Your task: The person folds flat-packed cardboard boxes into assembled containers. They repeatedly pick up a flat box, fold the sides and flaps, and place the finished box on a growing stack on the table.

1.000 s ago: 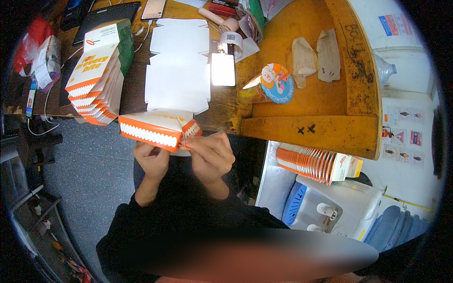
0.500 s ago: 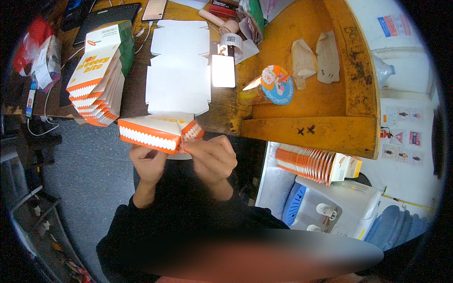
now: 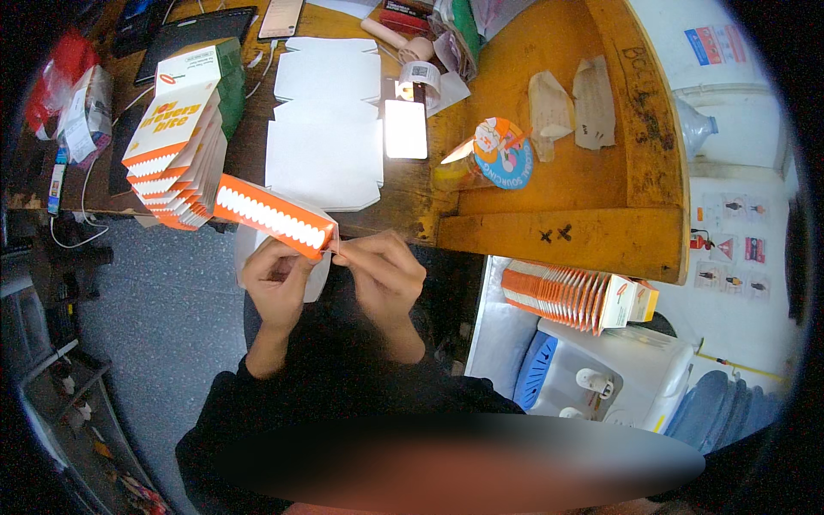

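An orange-and-white folding food carton (image 3: 273, 216) is held at the desk's front edge. Its orange side with the white scalloped band faces up, slanting down to the right. My left hand (image 3: 276, 279) grips the carton from below, fingers curled and partly hidden. At the carton's right corner, the thumb and fingers of my right hand (image 3: 384, 273) pinch a flap edge. Just beyond lies a pile of flat white carton blanks (image 3: 324, 154), plain side up. To the left, a fanned stack of printed cartons (image 3: 176, 159) nearly touches the held one.
A white-screened device (image 3: 406, 130), a paper roll (image 3: 421, 79) and a phone (image 3: 281, 19) lie on the desk. A raised wooden ledge (image 3: 558, 236) bounds its right side. More nested cartons (image 3: 554, 296) stand on a white machine (image 3: 644, 360) at the right. A dark rack (image 3: 64, 386) stands lower left.
The carton has turned in my hands: its printed top has tipped out of sight, and a long orange side now faces up. My right hand still pinches at its right corner.
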`<move>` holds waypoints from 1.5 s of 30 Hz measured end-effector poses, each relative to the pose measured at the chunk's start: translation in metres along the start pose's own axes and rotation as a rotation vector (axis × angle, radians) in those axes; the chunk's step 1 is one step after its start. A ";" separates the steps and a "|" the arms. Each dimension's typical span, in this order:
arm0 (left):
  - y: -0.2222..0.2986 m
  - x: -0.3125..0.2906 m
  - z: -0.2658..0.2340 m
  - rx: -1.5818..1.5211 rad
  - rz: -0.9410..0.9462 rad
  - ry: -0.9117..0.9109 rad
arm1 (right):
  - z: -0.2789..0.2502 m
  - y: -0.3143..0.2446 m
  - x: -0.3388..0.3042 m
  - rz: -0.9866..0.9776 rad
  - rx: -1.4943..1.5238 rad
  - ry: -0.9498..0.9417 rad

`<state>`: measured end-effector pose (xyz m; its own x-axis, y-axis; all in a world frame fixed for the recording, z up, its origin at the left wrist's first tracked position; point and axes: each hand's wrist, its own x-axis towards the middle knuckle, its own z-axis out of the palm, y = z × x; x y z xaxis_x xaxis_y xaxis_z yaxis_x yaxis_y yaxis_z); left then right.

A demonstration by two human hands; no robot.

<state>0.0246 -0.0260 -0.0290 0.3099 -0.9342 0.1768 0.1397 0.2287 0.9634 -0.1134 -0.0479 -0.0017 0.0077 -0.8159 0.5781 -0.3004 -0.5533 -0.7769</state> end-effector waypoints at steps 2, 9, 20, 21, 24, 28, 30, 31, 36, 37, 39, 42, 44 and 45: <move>0.005 0.004 -0.008 0.089 0.085 -0.119 | -0.004 0.003 0.002 -0.043 -0.111 0.054; 0.014 0.006 0.000 0.124 -0.075 0.000 | -0.003 0.005 0.007 -0.071 -0.173 0.048; -0.002 0.005 0.014 0.288 0.205 0.173 | 0.021 -0.006 -0.004 0.220 -0.018 0.181; -0.003 0.005 0.013 0.330 0.234 0.170 | 0.022 -0.005 -0.004 0.198 -0.027 0.182; -0.006 0.005 0.009 0.356 0.246 0.152 | 0.023 -0.001 -0.005 0.171 -0.060 0.170; -0.007 0.005 0.006 0.411 0.249 0.100 | 0.022 0.002 -0.003 0.159 -0.035 0.162; -0.008 0.005 0.007 0.410 0.251 0.095 | 0.022 0.003 -0.003 0.161 -0.011 0.157; -0.008 0.005 0.007 0.407 0.255 0.092 | 0.022 0.003 -0.002 0.169 -0.003 0.156; -0.005 0.005 0.007 0.413 0.259 0.059 | 0.023 0.002 -0.001 0.187 0.026 0.151; -0.005 0.005 0.006 0.413 0.259 0.042 | 0.023 0.002 -0.001 0.195 0.028 0.143; -0.004 0.008 0.002 0.423 0.314 0.014 | 0.023 0.002 -0.001 0.201 0.043 0.134; -0.005 0.012 -0.005 0.395 0.344 -0.032 | 0.023 0.002 -0.004 0.178 0.062 0.140; -0.006 0.014 -0.009 0.367 0.351 -0.058 | 0.024 0.002 -0.008 0.144 0.050 0.147; -0.008 0.015 -0.012 0.358 0.357 -0.068 | 0.025 0.002 -0.010 0.135 0.050 0.145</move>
<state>0.0394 -0.0386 -0.0361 0.2162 -0.8331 0.5091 -0.2983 0.4401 0.8469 -0.0907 -0.0451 -0.0152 -0.1674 -0.8527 0.4948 -0.2412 -0.4512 -0.8592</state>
